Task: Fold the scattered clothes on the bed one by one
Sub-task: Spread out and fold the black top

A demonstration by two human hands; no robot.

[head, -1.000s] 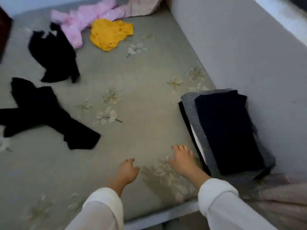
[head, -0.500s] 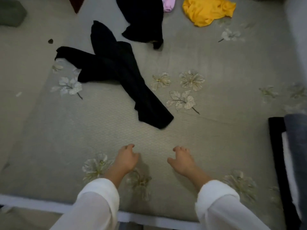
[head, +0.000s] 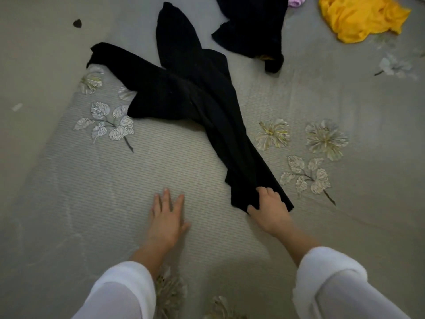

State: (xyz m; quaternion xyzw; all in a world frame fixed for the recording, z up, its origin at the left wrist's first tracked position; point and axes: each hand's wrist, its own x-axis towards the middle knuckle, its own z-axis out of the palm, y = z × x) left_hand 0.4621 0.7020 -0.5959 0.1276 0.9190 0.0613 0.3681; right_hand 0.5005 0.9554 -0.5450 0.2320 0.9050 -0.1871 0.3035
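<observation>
The right hand pinches the near end of the black garment, likely to drag it closer for folding. The left hand lies flat with straight fingers on the bed, just left. Farther off lie another black garment and a yellow one.

Pinches the near end of the black garment with the right grip, fingers curled over the cloth. Lays the left grip palm down just left of that end, fingers straight and spread. Holds both forearms stretched forward.
</observation>
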